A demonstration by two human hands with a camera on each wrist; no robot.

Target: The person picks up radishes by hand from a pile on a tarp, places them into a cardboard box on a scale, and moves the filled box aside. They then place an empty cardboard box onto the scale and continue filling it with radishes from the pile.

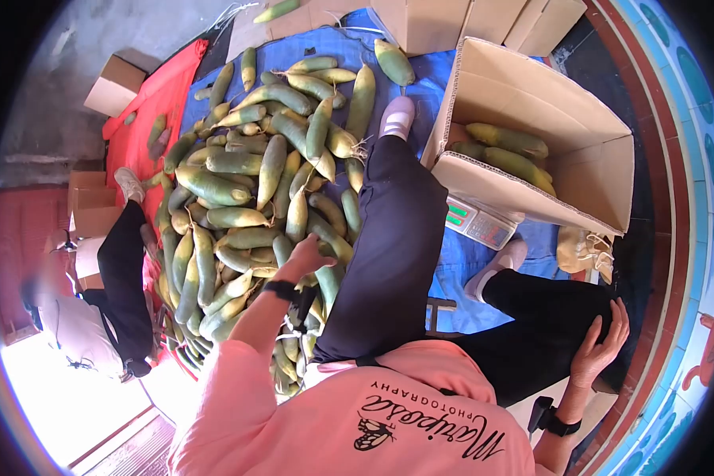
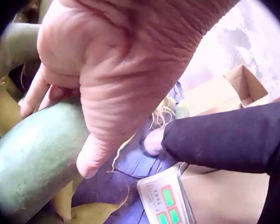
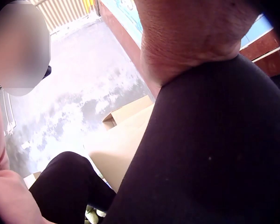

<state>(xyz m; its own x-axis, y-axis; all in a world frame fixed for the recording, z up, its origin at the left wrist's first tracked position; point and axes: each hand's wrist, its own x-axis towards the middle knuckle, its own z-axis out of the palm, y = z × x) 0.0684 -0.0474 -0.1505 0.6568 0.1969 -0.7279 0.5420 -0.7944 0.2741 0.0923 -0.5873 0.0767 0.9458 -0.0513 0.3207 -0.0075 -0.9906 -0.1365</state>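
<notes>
A large heap of green radishes (image 1: pixel 238 190), pale yellow-green at one end, lies on a blue sheet. My left hand (image 1: pixel 305 258) is at the heap's near right side, beside my thigh. In the left wrist view that hand (image 2: pixel 107 70) grips a thick green radish (image 2: pixel 42 154), thumb on one side and fingers over the other; the fingertips are partly hidden. My right hand (image 1: pixel 600 345) rests on my knee with its fingers spread and holds nothing. The right wrist view shows only the base of that hand (image 3: pixel 191 42) against the dark trouser leg.
An open cardboard box (image 1: pixel 531 95) with several radishes inside sits on a digital scale (image 1: pixel 480 224) to the right. More boxes (image 1: pixel 428 24) stand at the back. Another person (image 1: pixel 95 317) sits to the left of the heap, near a red sheet (image 1: pixel 155 99).
</notes>
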